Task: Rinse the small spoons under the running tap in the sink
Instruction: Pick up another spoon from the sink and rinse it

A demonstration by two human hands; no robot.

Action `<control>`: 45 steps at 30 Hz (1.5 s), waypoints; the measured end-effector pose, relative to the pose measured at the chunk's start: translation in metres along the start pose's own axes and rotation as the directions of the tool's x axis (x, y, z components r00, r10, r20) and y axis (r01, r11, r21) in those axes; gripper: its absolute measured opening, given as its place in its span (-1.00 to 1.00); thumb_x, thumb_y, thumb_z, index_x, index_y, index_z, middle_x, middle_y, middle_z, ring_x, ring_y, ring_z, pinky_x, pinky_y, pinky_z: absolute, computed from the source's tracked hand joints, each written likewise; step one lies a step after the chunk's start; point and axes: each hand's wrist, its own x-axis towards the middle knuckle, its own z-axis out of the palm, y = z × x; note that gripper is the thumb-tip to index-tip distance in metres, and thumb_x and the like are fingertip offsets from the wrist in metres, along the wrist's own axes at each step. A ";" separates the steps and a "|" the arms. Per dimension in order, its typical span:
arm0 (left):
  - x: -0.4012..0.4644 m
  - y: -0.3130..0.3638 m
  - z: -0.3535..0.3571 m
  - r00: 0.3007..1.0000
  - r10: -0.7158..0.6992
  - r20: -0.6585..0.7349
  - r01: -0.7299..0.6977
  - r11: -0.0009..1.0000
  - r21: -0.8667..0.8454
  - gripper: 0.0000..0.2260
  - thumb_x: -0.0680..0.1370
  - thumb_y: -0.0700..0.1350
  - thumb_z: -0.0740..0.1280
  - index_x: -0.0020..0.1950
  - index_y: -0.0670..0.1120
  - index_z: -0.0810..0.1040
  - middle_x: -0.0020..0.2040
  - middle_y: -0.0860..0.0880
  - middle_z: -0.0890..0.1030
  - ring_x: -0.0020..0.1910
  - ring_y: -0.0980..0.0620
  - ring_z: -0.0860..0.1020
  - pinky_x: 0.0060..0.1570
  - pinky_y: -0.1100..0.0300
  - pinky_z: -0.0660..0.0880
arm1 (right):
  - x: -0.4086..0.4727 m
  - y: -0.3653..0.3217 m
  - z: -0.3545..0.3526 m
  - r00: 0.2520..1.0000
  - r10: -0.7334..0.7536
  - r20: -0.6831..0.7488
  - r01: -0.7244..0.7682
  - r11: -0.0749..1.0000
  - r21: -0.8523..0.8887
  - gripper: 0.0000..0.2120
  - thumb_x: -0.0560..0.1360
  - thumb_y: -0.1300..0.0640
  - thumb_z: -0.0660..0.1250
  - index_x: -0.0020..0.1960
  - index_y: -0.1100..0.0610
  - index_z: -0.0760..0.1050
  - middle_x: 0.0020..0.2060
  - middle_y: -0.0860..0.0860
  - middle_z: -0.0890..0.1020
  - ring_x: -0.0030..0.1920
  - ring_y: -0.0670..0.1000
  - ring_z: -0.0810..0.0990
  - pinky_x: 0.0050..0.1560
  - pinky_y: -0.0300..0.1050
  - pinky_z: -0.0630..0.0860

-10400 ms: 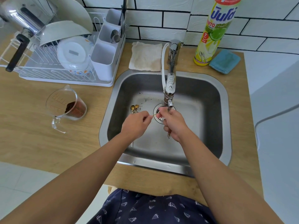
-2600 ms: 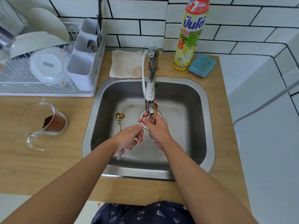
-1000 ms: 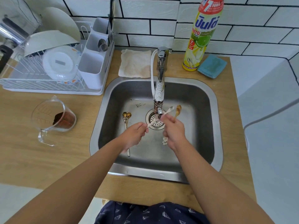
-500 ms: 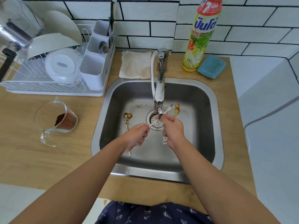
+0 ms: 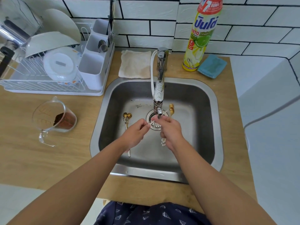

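Both my hands are over the drain of the steel sink, just below the tap's spout. My right hand grips small gold spoons; their bowls stick up past the spout and white handle ends hang below my palm. My left hand pinches a thin white-handled spoon that runs across to my right hand under the spout. Two more gold spoons lie on the sink floor at the left. I cannot make out the water stream clearly.
A white dish rack with bowls and a cutlery caddy stands at the back left. A glass jug with brown powder sits left of the sink. Behind the sink are a beige cloth, a dish-soap bottle and a blue sponge.
My hands stayed under the spout. The thin spoon between them has drawn closer to my right hand, and the gold bowls in my right hand have shifted slightly.
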 end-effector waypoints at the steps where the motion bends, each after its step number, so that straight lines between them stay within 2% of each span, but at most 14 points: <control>1: -0.001 -0.002 -0.001 1.000 0.019 -0.019 -0.019 0.999 0.035 -0.78 0.69 0.03 0.21 -0.06 -0.09 0.42 -0.30 0.01 0.42 -0.32 0.05 0.33 -0.26 0.12 0.31 | 0.004 -0.005 -0.002 0.999 -0.003 -0.052 0.007 0.997 0.072 -0.88 0.53 0.17 0.49 -0.02 0.23 0.65 -0.53 -0.15 0.55 -0.58 -0.14 0.15 -0.58 -0.26 0.10; 3: -0.001 -0.005 -0.003 0.998 0.047 -0.038 -0.043 0.995 0.090 -0.78 0.69 0.02 0.21 -0.05 -0.09 0.43 -0.29 -0.01 0.44 -0.31 0.04 0.36 -0.24 0.11 0.34 | 0.008 -0.009 -0.005 0.995 -0.006 -0.104 0.021 0.988 0.151 -0.94 0.55 0.16 0.48 -0.09 0.13 0.65 -0.47 -0.11 0.61 -0.58 -0.13 0.15 -0.57 -0.25 0.09; 8: -0.001 -0.005 -0.001 0.996 0.072 -0.045 -0.069 0.995 0.069 -0.80 0.69 0.00 0.20 -0.06 -0.09 0.42 -0.29 -0.03 0.43 -0.31 0.03 0.34 -0.23 0.09 0.32 | -0.009 0.009 0.005 0.996 0.019 0.086 -0.012 0.997 -0.078 -0.86 0.50 0.11 0.53 -0.04 0.19 0.71 -0.55 -0.15 0.42 -0.55 -0.12 0.12 -0.57 -0.24 0.09; 11: 0.002 -0.006 -0.001 0.998 0.048 -0.027 -0.047 0.997 0.065 -0.79 0.69 0.02 0.19 -0.01 -0.10 0.44 -0.29 0.01 0.44 -0.34 0.06 0.34 -0.29 0.14 0.32 | -0.001 -0.003 0.001 1.000 -0.010 -0.004 0.010 0.998 0.063 -0.89 0.54 0.15 0.50 -0.16 0.11 0.74 -0.51 -0.15 0.53 -0.59 -0.14 0.15 -0.58 -0.27 0.10; 14: 0.008 -0.006 0.001 1.000 0.001 0.011 -0.001 1.000 -0.005 -0.78 0.68 0.05 0.20 -0.04 -0.06 0.47 -0.31 0.06 0.45 -0.37 0.10 0.34 -0.35 0.22 0.32 | 0.004 -0.008 -0.007 0.999 -0.045 -0.010 0.046 0.990 0.135 -0.64 0.58 0.14 0.45 -0.35 -0.12 0.73 -0.55 -0.15 0.55 -0.62 -0.17 0.17 -0.58 -0.27 0.10; 16: 0.013 -0.001 0.003 1.000 -0.027 0.001 0.027 0.998 -0.051 -0.68 0.64 0.15 0.24 -0.14 -0.05 0.53 -0.41 0.09 0.45 -0.43 0.12 0.35 -0.41 0.28 0.31 | 0.003 -0.010 -0.013 0.997 -0.075 -0.016 0.076 0.987 0.140 -0.66 0.60 0.14 0.43 -0.33 -0.07 0.73 -0.48 -0.12 0.61 -0.61 -0.17 0.16 -0.58 -0.27 0.10; 19: 0.020 0.005 0.008 0.997 -0.074 -0.023 0.071 0.992 -0.100 -0.55 0.59 0.26 0.27 -0.29 -0.04 0.61 -0.51 0.03 0.48 -0.54 0.11 0.34 -0.53 0.36 0.29 | 0.013 -0.019 -0.029 0.980 -0.099 -0.174 0.135 0.968 0.210 -0.73 0.63 0.14 0.39 -0.23 0.07 0.68 -0.29 0.01 0.70 -0.61 -0.17 0.16 -0.59 -0.28 0.12; 24: 0.035 0.014 0.025 0.994 -0.112 0.008 0.104 0.887 -0.451 -0.85 0.66 -0.04 0.30 0.03 -0.09 0.60 -0.24 -0.02 0.64 -0.49 0.11 0.52 -0.50 0.32 0.34 | 0.021 -0.026 -0.040 0.965 -0.123 -0.234 0.169 0.968 0.188 -0.87 0.65 0.12 0.36 0.07 0.19 0.59 -0.06 0.05 0.78 -0.59 -0.15 0.14 -0.57 -0.27 0.13; 29: 0.034 0.016 0.030 0.982 -0.147 -0.115 0.094 0.924 -0.371 -0.69 0.51 0.12 0.48 -0.24 -0.10 0.70 -0.50 -0.02 0.49 -0.61 0.10 0.32 -0.58 0.28 0.26 | 0.019 -0.027 -0.039 0.968 -0.107 -0.227 0.145 0.976 0.160 -0.83 0.64 0.11 0.39 0.10 0.22 0.62 -0.04 0.05 0.78 -0.58 -0.15 0.15 -0.57 -0.26 0.14; 33: 0.037 0.017 0.029 0.995 -0.071 0.065 0.095 0.813 -0.574 -0.82 0.69 -0.08 0.24 0.10 -0.14 0.59 -0.28 0.02 0.63 -0.45 0.13 0.54 -0.39 0.30 0.48 | 0.021 -0.029 -0.043 0.962 -0.098 -0.254 0.160 0.959 0.235 -0.84 0.62 0.08 0.42 -0.13 0.07 0.66 -0.23 0.05 0.74 -0.58 -0.14 0.13 -0.54 -0.23 0.10; 35: 0.037 0.016 0.026 0.994 -0.053 0.101 0.103 0.786 -0.609 -0.82 0.72 -0.12 0.16 0.21 -0.14 0.52 -0.27 0.05 0.64 -0.39 0.14 0.58 -0.30 0.29 0.50 | 0.021 -0.030 -0.045 0.960 -0.098 -0.262 0.163 0.958 0.237 -0.87 0.59 0.06 0.45 -0.11 0.07 0.66 -0.13 0.05 0.77 -0.58 -0.14 0.14 -0.53 -0.23 0.12; 38: 0.035 0.014 0.026 0.995 -0.088 0.044 0.098 0.837 -0.538 -0.74 0.72 -0.07 0.12 0.11 -0.17 0.54 -0.41 0.04 0.52 -0.51 0.10 0.44 -0.39 0.25 0.42 | 0.020 -0.028 -0.042 0.962 -0.096 -0.256 0.163 0.954 0.253 -0.82 0.55 0.06 0.49 0.03 0.17 0.63 -0.07 0.04 0.78 -0.60 -0.14 0.12 -0.56 -0.25 0.11; 41: 0.034 0.015 0.028 0.993 -0.085 -0.086 0.059 0.959 -0.277 -0.66 0.68 0.06 0.23 -0.15 -0.12 0.59 -0.52 0.05 0.43 -0.53 0.09 0.34 -0.50 0.27 0.32 | 0.017 -0.025 -0.036 0.965 -0.097 -0.243 0.158 0.957 0.244 -0.86 0.56 0.06 0.49 -0.03 0.13 0.63 -0.12 0.03 0.77 -0.61 -0.14 0.13 -0.57 -0.24 0.11; 45: 0.032 0.019 0.030 0.999 0.044 -0.003 -0.043 0.970 -0.241 -0.77 0.65 0.00 0.32 -0.11 -0.10 0.58 -0.37 0.03 0.62 -0.46 0.09 0.51 -0.38 0.25 0.45 | 0.019 -0.026 -0.038 0.956 -0.102 -0.274 0.167 0.960 0.224 -0.89 0.56 0.05 0.49 -0.05 0.09 0.65 -0.08 0.04 0.78 -0.60 -0.14 0.14 -0.56 -0.23 0.12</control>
